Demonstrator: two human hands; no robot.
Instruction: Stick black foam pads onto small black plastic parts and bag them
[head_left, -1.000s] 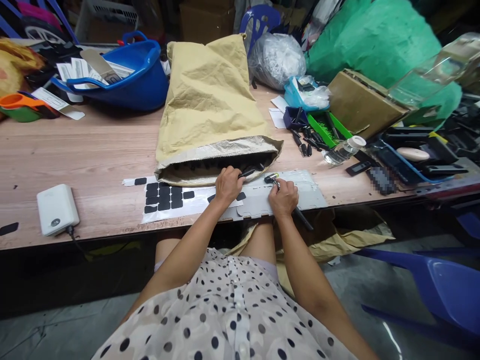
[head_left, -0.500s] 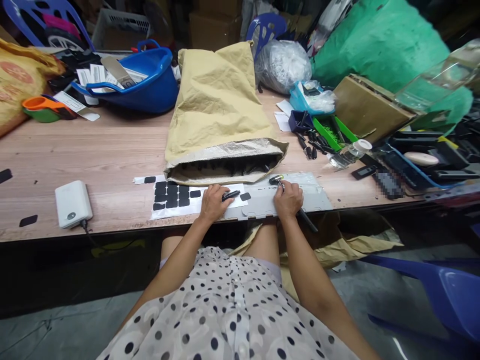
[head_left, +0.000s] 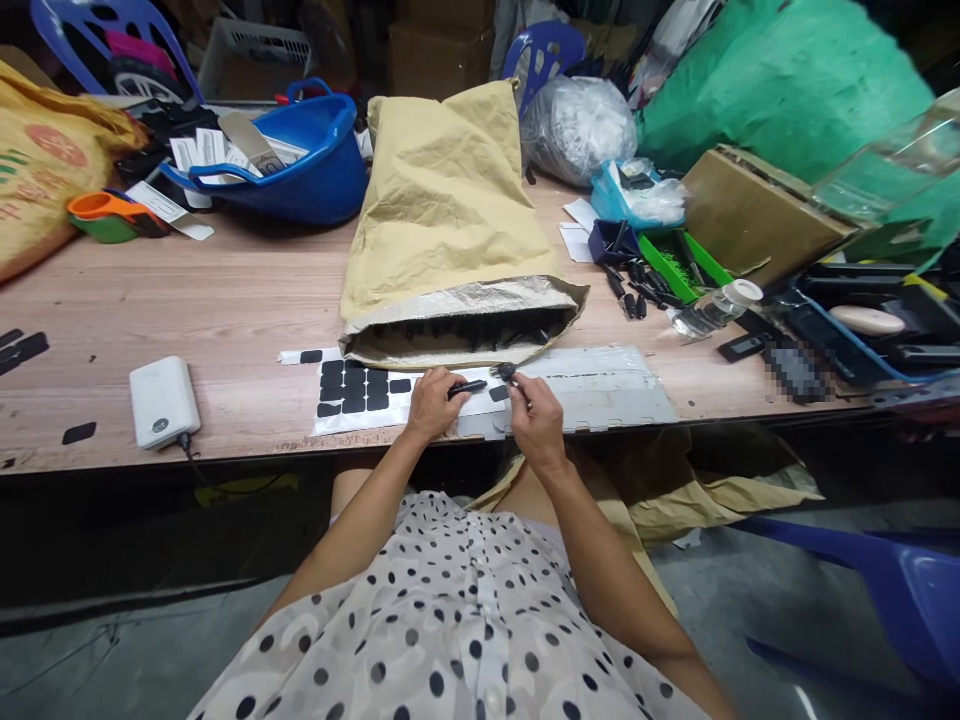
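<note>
My left hand (head_left: pixel 433 402) is closed on a slim black pen-shaped piece (head_left: pixel 469 387), held low over the white sheet (head_left: pixel 450 408) at the table's front edge. In my right hand (head_left: pixel 537 418) is a small hammer (head_left: pixel 505 370), its dark head close to the tip of that piece; the hand hides most of its handle. Black rounded stickers (head_left: pixel 355 386) sit in rows on the sheet, left of my left hand. Just beyond both hands lies a large paper sack (head_left: pixel 442 220), its open mouth facing me, with dark pieces inside.
On the left stand a white power bank (head_left: pixel 163 402) with a cable and a blue basin (head_left: pixel 315 160) of boxes. Toward the right are a green tray (head_left: pixel 679 262), a clear bottle (head_left: pixel 716 310) and a cardboard box (head_left: pixel 765 210). A grey board (head_left: pixel 615 390) lies along the front edge.
My left hand has drawn a black piece out of the sack mouth and brought it down over the sheet. My right hand has moved left with the hammer, toward the piece.
</note>
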